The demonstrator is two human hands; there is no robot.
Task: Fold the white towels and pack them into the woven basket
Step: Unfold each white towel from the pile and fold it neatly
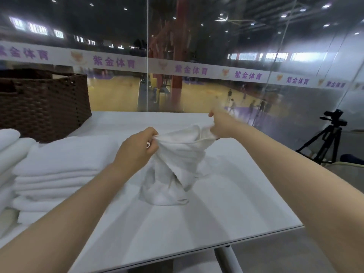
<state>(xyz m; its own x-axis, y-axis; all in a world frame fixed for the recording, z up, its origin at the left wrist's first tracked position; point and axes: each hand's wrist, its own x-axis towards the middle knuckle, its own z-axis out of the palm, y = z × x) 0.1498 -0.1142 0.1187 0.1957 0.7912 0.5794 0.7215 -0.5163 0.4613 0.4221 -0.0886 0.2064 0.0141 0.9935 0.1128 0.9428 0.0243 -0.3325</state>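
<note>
A crumpled white towel (175, 168) hangs above the middle of the white table (226, 213), its lower end resting on the tabletop. My left hand (137, 148) pinches its top edge on the left. My right hand (220, 125) grips the same edge further right and a little higher, so the edge is stretched between them. A dark brown woven basket (45, 103) stands at the table's far left corner. A stack of folded white towels (59, 174) lies on the left, in front of the basket.
A glass wall runs just behind the table's far edge, with a sports hall beyond it. A camera on a black tripod (327, 138) stands on the floor to the right. More folded white towels (7, 146) sit at the far left edge.
</note>
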